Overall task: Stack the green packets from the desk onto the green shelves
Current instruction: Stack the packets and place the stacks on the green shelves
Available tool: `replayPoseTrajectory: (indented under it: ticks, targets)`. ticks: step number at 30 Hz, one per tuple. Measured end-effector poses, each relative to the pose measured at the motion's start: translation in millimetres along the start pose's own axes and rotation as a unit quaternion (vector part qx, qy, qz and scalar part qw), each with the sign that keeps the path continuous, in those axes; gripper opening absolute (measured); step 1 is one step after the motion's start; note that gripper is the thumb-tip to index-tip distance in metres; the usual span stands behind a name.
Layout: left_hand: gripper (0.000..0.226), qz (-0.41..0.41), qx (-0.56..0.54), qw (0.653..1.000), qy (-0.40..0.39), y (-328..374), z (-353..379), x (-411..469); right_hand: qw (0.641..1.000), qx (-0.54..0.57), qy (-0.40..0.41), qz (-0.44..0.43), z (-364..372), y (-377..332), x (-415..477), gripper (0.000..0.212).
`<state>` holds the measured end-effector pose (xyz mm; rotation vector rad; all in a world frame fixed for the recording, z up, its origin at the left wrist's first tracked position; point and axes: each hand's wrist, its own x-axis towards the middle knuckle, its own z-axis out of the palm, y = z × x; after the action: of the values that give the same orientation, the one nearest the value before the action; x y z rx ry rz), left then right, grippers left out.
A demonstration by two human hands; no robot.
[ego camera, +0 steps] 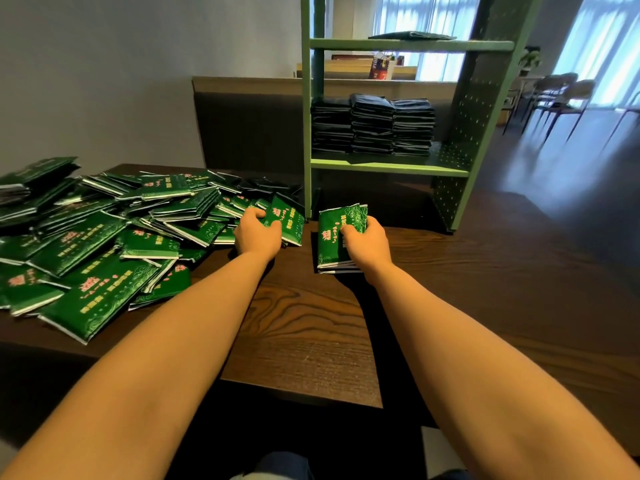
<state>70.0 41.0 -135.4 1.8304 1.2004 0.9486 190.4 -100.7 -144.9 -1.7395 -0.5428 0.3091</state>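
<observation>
Dark wood-grain desk (pixel 304 341) fills the lower frame. Centre: right hand (pixel 367 244) grips a small stack of packets (pixel 332 244), long axis running away from camera, near end on the desk. Left of it, left hand (pixel 258 233) curls over one packet (pixel 289 220) at the edge of the loose pile (pixel 104 237) (cut off at frame left). Behind: green shelves (pixel 388 167), three stacks (pixel 372 124) on the middle shelf, print too dark to read.

Both forearms bare, stretched far forward, nearly parallel. Far left: left hand (pixel 258 233) palm down, fingers curled over the edge of a green packet (pixel 289 220), thumb on its face. Far right: right hand (pixel 367 244) palm down, thumb on top, gripping a small packet stack (pixel 330 244). Hands near each other, not touching.
</observation>
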Motion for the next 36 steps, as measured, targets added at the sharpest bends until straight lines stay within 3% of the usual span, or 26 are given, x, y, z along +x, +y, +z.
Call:
replayPoseTrajectory:
  ticks: [4, 8, 11, 16, 20, 24, 28, 30, 33, 36]
  targets:
    - [0.029, 0.02, 0.034, 0.999, -0.003, -2.7, -3.9, -2.9, 1.0, -0.005, 0.004, -0.007, -1.5, -0.9, -4.1, 0.028]
    - [0.023, -0.004, 0.06, 0.997, 0.045, 2.4, -13.2, -15.2, 1.0, -0.004, 0.008, -0.008, -1.6, -1.7, -4.9, 0.025]
    - [0.02, 0.064, -0.009, 0.996, 0.067, 8.1, -16.3, -27.5, 1.0, -0.005, 0.008, -0.005, -1.0, -2.5, -6.1, 0.028]
    - [0.017, 0.187, -0.154, 0.97, 0.006, 22.5, -6.7, -62.5, 1.0, 0.007, 0.0, 0.002, -0.6, -4.4, -7.0, 0.04]
    - [0.021, 0.211, -0.18, 0.957, -0.079, 27.3, 10.1, -91.1, 0.998, 0.052, -0.024, 0.008, -2.1, -7.9, -7.3, 0.042]
    - [0.032, 0.224, -0.137, 0.957, -0.12, 26.6, 18.2, -98.6, 0.995, 0.087, -0.033, 0.037, -7.5, -12.7, -8.1, 0.041]
    - [0.027, 0.276, -0.083, 0.951, -0.112, 24.4, 20.4, -95.8, 0.989, 0.127, -0.05, 0.055, -9.9, -10.2, -4.6, 0.047]
    - [0.026, 0.287, -0.066, 0.949, -0.111, 24.9, 20.1, -92.2, 0.985, 0.152, -0.061, 0.061, -11.4, -9.2, -3.2, 0.038]
    - [0.021, 0.263, -0.07, 0.956, -0.11, 28.7, 21.7, -90.2, 0.979, 0.171, -0.073, 0.083, -16.9, -7.8, -1.7, 0.029]
    - [0.017, 0.221, -0.059, 0.972, -0.05, 33.2, 25.9, -85.3, 0.979, 0.174, -0.075, 0.075, -17.4, -5.7, -1.5, 0.031]
